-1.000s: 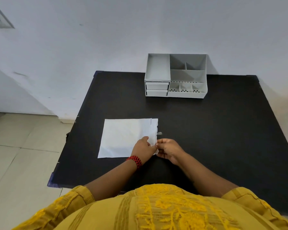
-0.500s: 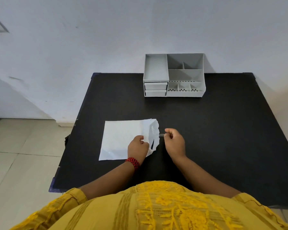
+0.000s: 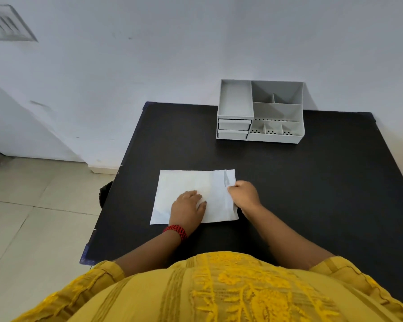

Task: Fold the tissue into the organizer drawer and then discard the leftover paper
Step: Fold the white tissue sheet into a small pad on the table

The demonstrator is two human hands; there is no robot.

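White tissue (image 3: 189, 191) is laid flat on the black worktop (image 3: 312, 194), pinned by the spread left hand (image 3: 187, 209), its right edge pinched by the closed right hand (image 3: 244, 195). For a clean fold, that edge should be carried over squarely and creased. Well apart, the grey organizer (image 3: 261, 112) is set against the pale wall (image 3: 149, 54), drawers shut.

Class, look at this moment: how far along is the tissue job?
Done: nothing stowed; both organizer drawers look shut. In hand: the left hand presses the flat tissue on the table while the right hand pinches its right edge. Left: folding, opening a drawer, stowing, discarding leftover paper.
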